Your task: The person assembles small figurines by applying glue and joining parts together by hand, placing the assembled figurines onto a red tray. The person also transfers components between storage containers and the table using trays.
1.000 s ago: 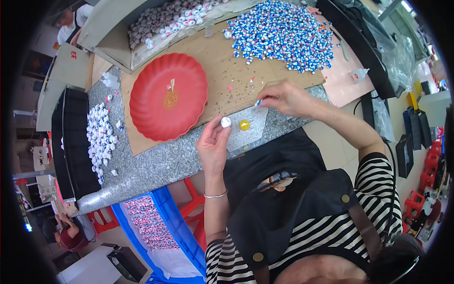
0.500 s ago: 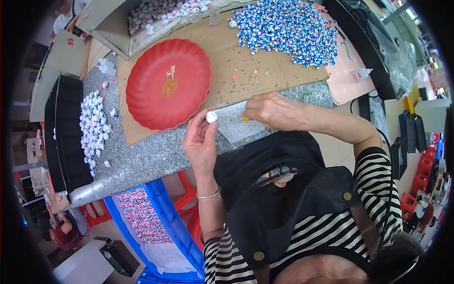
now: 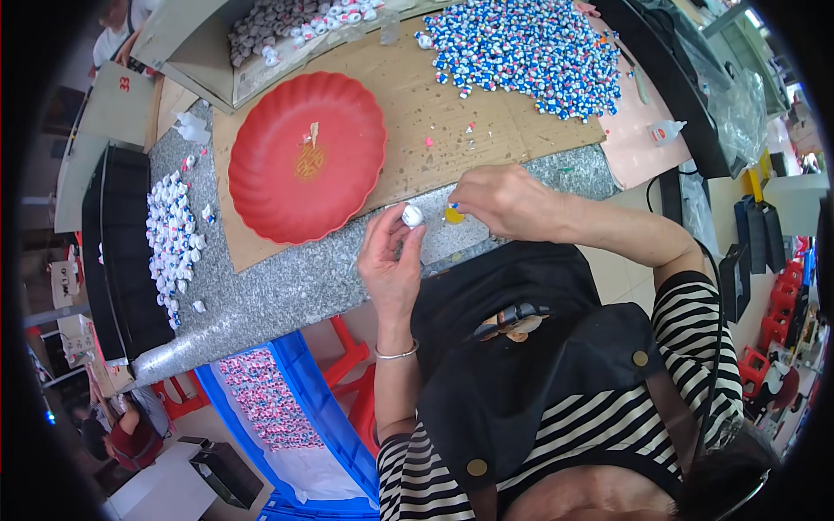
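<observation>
Head view: the left hand (image 3: 391, 265) holds a white ball (image 3: 413, 216) over the worktop (image 3: 287, 291). The right hand (image 3: 508, 198) pinches a tiny blue bit (image 3: 454, 206) right by a yellow blob (image 3: 453, 218). Looks like dipping; next calls for steady hands.

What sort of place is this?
Probably a small-parts handwork workshop: a big heap of small blue-and-white pieces lies on the worktop, a blue crate beside it holds many pink-and-white pieces, and the left hand holds a single white piece.
</observation>
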Demonstrator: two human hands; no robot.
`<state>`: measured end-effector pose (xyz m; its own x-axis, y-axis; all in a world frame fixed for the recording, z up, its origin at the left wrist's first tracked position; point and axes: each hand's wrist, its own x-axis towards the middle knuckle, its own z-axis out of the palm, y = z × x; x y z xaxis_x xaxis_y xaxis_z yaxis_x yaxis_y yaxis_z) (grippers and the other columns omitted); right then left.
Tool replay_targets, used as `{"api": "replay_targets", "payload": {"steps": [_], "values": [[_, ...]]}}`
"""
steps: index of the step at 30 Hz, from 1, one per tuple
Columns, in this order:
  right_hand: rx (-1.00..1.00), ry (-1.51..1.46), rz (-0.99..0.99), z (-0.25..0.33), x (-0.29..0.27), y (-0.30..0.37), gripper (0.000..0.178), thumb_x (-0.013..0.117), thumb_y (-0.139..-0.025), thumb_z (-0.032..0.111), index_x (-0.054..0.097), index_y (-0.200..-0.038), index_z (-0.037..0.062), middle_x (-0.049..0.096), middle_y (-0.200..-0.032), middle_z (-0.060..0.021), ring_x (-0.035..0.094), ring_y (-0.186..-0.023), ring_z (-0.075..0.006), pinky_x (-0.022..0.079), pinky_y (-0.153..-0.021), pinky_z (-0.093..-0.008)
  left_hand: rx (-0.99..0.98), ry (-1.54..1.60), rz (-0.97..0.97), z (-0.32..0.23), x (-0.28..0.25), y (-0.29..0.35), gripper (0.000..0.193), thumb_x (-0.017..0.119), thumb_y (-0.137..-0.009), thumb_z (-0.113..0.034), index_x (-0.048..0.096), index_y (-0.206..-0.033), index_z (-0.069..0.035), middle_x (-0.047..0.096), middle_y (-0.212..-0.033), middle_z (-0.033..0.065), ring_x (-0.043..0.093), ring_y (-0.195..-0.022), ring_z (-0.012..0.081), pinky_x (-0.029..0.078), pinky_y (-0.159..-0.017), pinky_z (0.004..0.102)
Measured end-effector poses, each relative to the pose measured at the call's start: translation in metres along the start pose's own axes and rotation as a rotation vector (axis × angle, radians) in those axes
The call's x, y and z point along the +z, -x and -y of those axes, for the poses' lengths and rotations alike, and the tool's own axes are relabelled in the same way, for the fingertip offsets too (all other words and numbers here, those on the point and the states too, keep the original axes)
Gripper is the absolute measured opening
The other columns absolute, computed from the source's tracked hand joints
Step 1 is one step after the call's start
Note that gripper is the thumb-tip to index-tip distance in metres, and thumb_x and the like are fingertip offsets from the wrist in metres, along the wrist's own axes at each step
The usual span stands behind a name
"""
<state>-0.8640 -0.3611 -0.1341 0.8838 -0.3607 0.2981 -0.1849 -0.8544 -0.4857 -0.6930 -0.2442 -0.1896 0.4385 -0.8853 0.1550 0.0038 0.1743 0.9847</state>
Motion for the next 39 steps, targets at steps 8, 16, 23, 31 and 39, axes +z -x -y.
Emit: {"api": "replay_targets", "payload": {"steps": [8, 16, 23, 31, 39], "values": [[0.734, -1.017, 0.001, -0.002, -0.011, 0.006, 0.017, 0.063, -0.087, 0.007, 0.063, -0.099, -0.0044, 0.067, -0.09, -0.0063, 0.062, -0.084, -0.0087, 0.051, -0.075, -0.024, 0.276, -0.333, 0.053, -0.002, 0.022, 0.002, 0.033, 0.069, -0.074, 0.006, 0.063, -0.106, 0.001, 0.062, -0.103, 0.0126, 0.064, -0.083, 0.0177, 0.054, -0.072, 0.0275], [0.189, -0.424, -0.076, 0.009, -0.016, 0.015, 0.013, 0.066, -0.08, 0.005, 0.066, -0.092, 0.0011, 0.066, -0.083, -0.0098, 0.065, -0.074, -0.0201, 0.051, -0.065, -0.0283, -0.011, -0.016, 0.378, -0.014, 0.018, -0.002, 0.031, 0.06, -0.084, 0.003, 0.06, -0.115, 0.001, 0.063, -0.094, 0.0109, 0.062, -0.079, 0.0142, 0.051, -0.069, 0.0238], [0.024, -0.36, -0.256, 0.016, -0.017, 0.008, 0.012, 0.066, -0.079, 0.003, 0.066, -0.091, 0.002, 0.064, -0.078, -0.0106, 0.065, -0.07, -0.0263, 0.05, -0.059, -0.0326, -0.186, 0.215, 0.363, -0.034, 0.024, -0.008, 0.026, 0.048, -0.094, -0.006, 0.06, -0.114, 0.005, 0.062, -0.091, 0.008, 0.058, -0.072, 0.0108, 0.047, -0.065, 0.0219], [0.116, -0.734, -0.012, -0.015, 0.001, -0.037, 0.031, 0.066, -0.083, 0.01, 0.06, -0.112, 0.0026, 0.065, -0.095, -0.0094, 0.064, -0.083, -0.0179, 0.051, -0.075, -0.0299, 0.223, -0.563, 0.152, -0.053, -0.016, -0.053, 0.022, 0.057, -0.086, -0.001, 0.062, -0.107, 0.002, 0.06, -0.089, 0.0076, 0.06, -0.076, 0.012, 0.048, -0.068, 0.0224], [0.538, -0.607, 0.028, -0.066, 0.02, -0.092, 0.059, 0.05, -0.092, 0.035, 0.032, -0.139, 0.0042, 0.06, -0.113, -0.0201, 0.063, -0.09, -0.0257, 0.05, -0.082, -0.0353, 0.367, -1.097, -0.045, -0.037, -0.057, -0.071, 0.016, 0.063, -0.075, -0.004, 0.062, -0.09, 0.0, 0.058, -0.081, 0.0168, 0.057, -0.078, 0.0352, 0.047, -0.068, 0.0432]]}}
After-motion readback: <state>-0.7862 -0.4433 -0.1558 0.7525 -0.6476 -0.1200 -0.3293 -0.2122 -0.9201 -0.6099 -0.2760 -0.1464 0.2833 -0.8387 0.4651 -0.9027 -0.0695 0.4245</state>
